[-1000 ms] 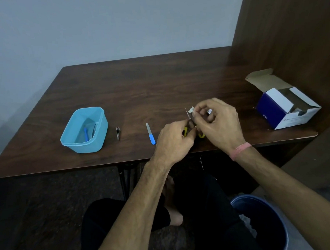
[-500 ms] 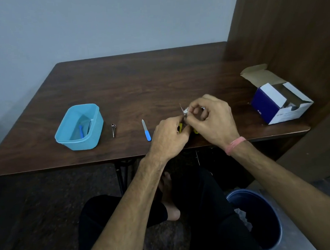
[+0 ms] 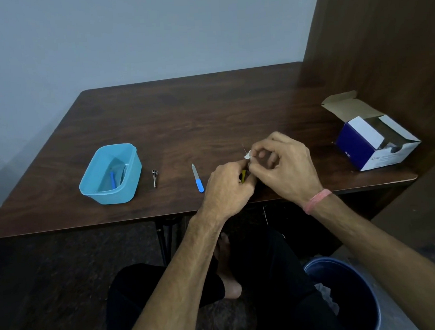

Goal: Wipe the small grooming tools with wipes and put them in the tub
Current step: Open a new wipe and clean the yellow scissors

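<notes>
- Item in hand: a small yellow-handled tool (image 3: 242, 175), its thin metal tip rising just above the fingers; most of it is hidden, so the type cannot be confirmed
- Left hand (image 3: 227, 187): fingers curled round the yellow handle, gripping it low, just above the near edge of the surface (image 3: 208, 114)
- Right hand (image 3: 284, 164): thumb and forefinger pinched on a small white wipe (image 3: 247, 155) pressed against the metal tip; remaining fingers loosely curled behind
- Step judged: wiping stage for this tool, not yet deposited
- Next move calls for carrying the tool well to the left of the fingers, over to the tub (image 3: 111, 174), and dropping it in without snagging the tip on the rim
- Tub already holds at least one blue-handled item
- Awaiting wiping, judged by position: blue-handled file (image 3: 197, 178) just left of the left fingers; nail clipper (image 3: 155, 177) between file and tub
- Open wipe box (image 3: 376, 144) well right of the right fingers; bin (image 3: 344, 297) on the floor below
</notes>
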